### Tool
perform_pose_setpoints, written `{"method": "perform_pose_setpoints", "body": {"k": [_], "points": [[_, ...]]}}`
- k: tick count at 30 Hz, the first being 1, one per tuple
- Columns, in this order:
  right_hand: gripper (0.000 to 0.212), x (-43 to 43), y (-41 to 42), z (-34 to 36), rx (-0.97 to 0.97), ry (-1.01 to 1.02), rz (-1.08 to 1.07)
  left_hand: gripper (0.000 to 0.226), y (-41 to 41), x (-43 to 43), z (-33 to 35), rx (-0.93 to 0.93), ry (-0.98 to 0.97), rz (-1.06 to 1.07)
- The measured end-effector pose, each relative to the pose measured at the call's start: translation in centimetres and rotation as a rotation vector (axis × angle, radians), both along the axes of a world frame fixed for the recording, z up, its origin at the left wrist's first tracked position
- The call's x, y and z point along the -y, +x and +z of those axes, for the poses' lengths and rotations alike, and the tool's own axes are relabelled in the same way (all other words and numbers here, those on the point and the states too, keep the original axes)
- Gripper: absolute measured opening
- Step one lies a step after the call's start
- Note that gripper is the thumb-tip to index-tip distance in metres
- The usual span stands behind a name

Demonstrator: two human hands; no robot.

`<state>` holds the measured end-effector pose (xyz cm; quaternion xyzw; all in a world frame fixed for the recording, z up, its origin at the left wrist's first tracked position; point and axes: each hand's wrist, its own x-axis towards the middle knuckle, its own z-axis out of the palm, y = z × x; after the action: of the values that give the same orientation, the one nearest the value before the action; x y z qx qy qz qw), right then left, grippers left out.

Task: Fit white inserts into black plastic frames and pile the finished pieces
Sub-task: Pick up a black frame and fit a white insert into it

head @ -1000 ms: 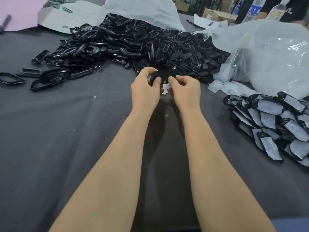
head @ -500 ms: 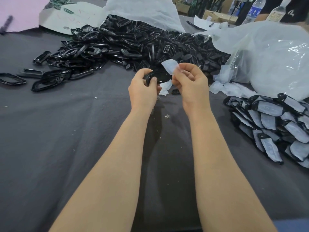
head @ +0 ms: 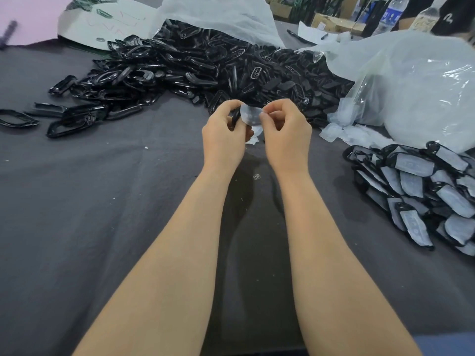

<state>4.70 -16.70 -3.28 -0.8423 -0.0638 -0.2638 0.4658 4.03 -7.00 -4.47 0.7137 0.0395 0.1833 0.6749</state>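
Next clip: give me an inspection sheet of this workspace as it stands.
Surface: dark grey cloth, creased, with white specks.
Job's things: black frame and white insert held together above the cloth; loose frames heaped behind; finished pieces piled at right; spare inserts beside the bag.
Clutter: plastic bag at right; white plastic sheet behind the heap.
Grippers: left hand grips the frame; right hand pinches the insert.
Cables: nothing seen.
Surroundings: bottles and cardboard boxes at the far edge.
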Motion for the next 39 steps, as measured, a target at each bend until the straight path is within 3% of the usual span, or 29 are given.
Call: {"method": "perform_pose_setpoints", "body": {"k": [9, 14, 18, 26, 39], "points": [[0.010, 0.1, 0.3, -0.3, 0.032, -0.035, -0.074, 0.021, 0.1, 0.1, 0.1, 0.049, 0.097, -0.023], [0.021, 0.5, 0.5, -0.5, -0.033, 0.077, -0.103, 0.018, 0.1, 0.1, 0.0, 0.057, 0.053, -0.037], [0.015, 1.0, 0.8, -0.5, -0.151, 0.120, -0.013, 0.017, 0.3, -0.1, 0.0, 0.047, 0.017, -0.052], [0.026, 2.4, 1.0, -0.2, -0.254, 0.211, 0.117, 0.020, 0.4, -0.4, 0.0, 0.053, 0.042, -0.107], [0.019, 1.8, 1.3, -0.8, -0.272, 0.263, 0.045, 0.018, 0.3, -0.1, -0.2, 0.020, 0.100, -0.058]]}}
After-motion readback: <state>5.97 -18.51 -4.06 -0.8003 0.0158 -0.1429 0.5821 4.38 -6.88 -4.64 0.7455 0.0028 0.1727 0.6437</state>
